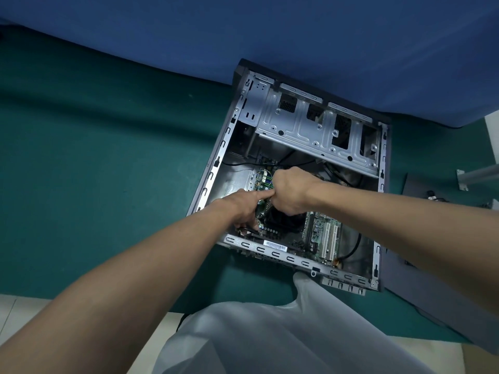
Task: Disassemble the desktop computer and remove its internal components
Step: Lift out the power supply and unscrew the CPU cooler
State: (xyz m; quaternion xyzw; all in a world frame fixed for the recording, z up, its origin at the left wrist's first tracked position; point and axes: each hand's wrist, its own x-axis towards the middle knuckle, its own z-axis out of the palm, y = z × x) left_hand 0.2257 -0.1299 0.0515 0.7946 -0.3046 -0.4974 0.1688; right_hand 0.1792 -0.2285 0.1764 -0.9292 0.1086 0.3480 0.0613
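Note:
An open desktop computer case (208, 182) lies on its side on a green mat, its side panel off. Inside lies a green motherboard (322, 228) with white expansion slots (330, 242) and a dark CPU cooler (280, 221). My left hand (243, 209) reaches into the case at the cooler's left edge, its index finger stretched toward my right hand; what its other fingers touch is hidden. My right hand (290, 190) is curled into a fist above the cooler, gripping something I cannot make out. A silver drive cage (310, 125) spans the far end.
A grey side panel (421, 292) lies on the mat to the right of the case. A blue padded wall (270, 36) rises behind the case. Black cables (353, 247) run inside the case. A metal bracket (475, 175) and small parts sit at far right. Light trousers (270, 336) fill the bottom.

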